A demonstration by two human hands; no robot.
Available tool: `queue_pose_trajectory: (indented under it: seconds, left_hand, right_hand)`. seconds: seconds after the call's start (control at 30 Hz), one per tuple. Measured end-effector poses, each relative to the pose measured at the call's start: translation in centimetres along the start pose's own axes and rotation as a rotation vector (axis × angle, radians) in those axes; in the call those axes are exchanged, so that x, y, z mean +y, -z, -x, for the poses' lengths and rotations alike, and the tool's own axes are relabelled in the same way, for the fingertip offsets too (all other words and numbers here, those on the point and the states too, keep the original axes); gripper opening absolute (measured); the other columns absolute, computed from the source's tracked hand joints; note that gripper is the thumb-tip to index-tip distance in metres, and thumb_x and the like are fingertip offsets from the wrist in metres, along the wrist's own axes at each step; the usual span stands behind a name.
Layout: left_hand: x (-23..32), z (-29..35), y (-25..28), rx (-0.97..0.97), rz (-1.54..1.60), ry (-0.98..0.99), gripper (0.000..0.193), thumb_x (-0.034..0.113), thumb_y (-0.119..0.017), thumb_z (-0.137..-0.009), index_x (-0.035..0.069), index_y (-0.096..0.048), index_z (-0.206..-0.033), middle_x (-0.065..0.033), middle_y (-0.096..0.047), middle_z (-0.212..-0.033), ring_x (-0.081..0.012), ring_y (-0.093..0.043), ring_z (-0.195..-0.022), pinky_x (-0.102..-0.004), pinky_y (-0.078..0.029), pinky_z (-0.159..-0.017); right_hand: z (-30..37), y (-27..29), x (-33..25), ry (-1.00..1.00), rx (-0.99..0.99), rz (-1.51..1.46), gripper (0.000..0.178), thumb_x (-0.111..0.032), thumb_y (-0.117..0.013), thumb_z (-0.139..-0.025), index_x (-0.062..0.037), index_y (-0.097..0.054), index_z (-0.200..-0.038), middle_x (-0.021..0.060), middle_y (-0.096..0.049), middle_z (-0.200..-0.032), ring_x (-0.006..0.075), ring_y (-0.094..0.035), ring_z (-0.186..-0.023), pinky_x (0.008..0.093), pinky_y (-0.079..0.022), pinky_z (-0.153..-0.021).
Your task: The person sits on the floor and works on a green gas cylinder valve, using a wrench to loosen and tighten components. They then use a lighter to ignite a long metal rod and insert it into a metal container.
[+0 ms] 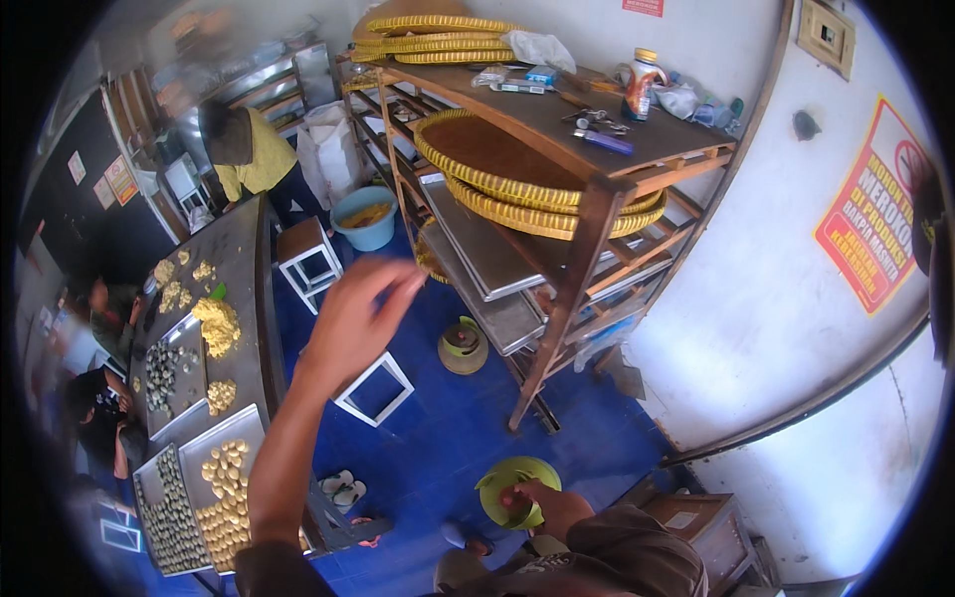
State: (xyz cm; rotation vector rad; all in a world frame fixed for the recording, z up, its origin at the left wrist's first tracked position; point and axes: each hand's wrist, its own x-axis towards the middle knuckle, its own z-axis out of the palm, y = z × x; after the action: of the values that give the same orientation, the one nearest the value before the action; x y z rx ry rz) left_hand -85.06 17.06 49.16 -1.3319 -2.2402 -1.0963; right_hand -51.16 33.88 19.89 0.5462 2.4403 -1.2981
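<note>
Green plate [502, 481] in right hand [542, 505]; left hand [353, 318] apart.

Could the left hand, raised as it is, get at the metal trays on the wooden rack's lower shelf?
Probably yes. The left hand is raised open in the air toward the wooden rack, holding nothing, and nothing shows between it and the metal trays, whose front edges jut out from the shelf. How far away they are cannot be told.
</note>
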Motion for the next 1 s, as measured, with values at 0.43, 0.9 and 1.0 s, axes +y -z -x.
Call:
queue_pose_trajectory:
  seconds: [0.43,0.9,1.0]
  left_hand:
    - [5.2,-25.0,-15.5,-0.191,-0.184,-0.185,0.032,0.023,-0.068,-0.091,0.002,-0.067,-0.114,-0.0177,-0.062,-0.114,-0.0346,-0.057,-0.112,-0.0446,-0.045,-0.095]
    - [4.8,-21.1,-16.7,0.136,-0.064,-0.041,0.012,0.016,-0.073,-0.076,0.004,-0.07,-0.076,-0.0186,-0.067,-0.082,-0.0378,-0.064,-0.086,-0.0473,-0.05,-0.081]
    - [6.6,-12.1,-13.7,0.698,0.334,-0.123,0.015,0.009,-0.073,-0.077,0.004,-0.066,-0.089,-0.0156,-0.062,-0.09,-0.0369,-0.061,-0.088,-0.047,-0.049,-0.081]
  right_hand:
    - [7.4,13.1,4.9,-0.141,0.0,0.212,0.049,-0.008,-0.047,-0.092,-0.0204,-0.047,-0.14,0.0149,-0.066,-0.12,0.0358,-0.064,-0.109,0.0422,-0.05,-0.09]
    - [-3.2,6.4,6.7,0.193,-0.53,0.622,0.045,-0.016,-0.049,-0.094,-0.0192,-0.044,-0.138,0.0116,-0.061,-0.117,0.0305,-0.061,-0.105,0.0404,-0.048,-0.09]
    - [-5.3,3.1,5.5,0.235,-0.6,0.63,0.043,-0.016,-0.05,-0.093,-0.0188,-0.045,-0.136,0.0111,-0.061,-0.114,0.0299,-0.061,-0.101,0.0403,-0.048,-0.088]
